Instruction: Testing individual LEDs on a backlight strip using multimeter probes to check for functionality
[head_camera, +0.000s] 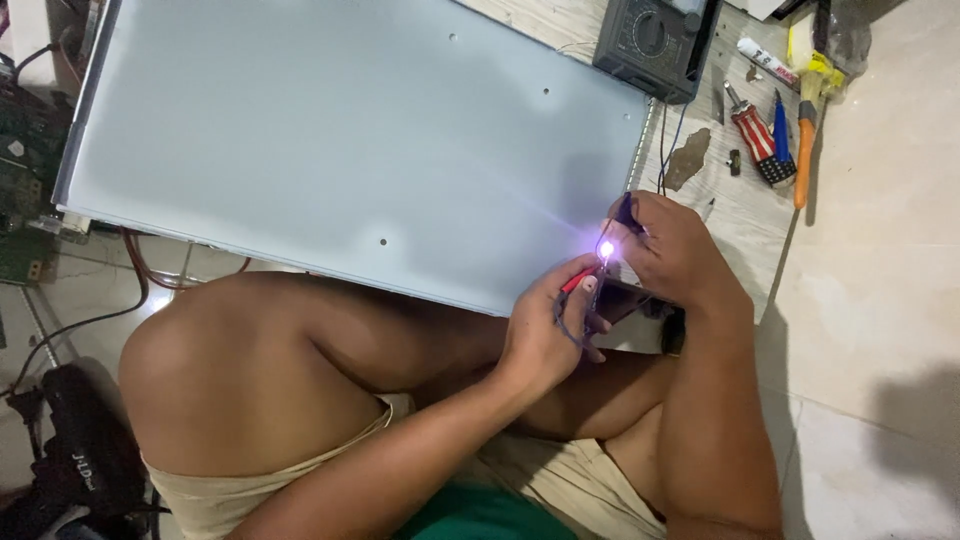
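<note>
Mid-test on a small lit LED (606, 248) glowing between both grips, left hand (545, 335) pinched on the red probe (578, 281), right hand (672, 250) clamped on the black probe (626, 212); steady tip contact likely needed next beside the grey panel (330, 140).

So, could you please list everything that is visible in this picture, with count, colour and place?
Metal panel: one, pale grey, lying flat, upper left to centre.
Multimeter: one, dark grey, top, at the panel's far corner.
Screwdriver: one, red, white and blue handle, upper right.
Orange-handled tool: one, upper right, beside the screwdriver.
Lit point: one, bright violet-white, between the hands.
Red probe: one, in the left hand.
Dark probe: one, in the right hand.
Circuit board: one, green, far left.
Left hand: holds the red probe.
Right hand: holds the dark probe.
</note>
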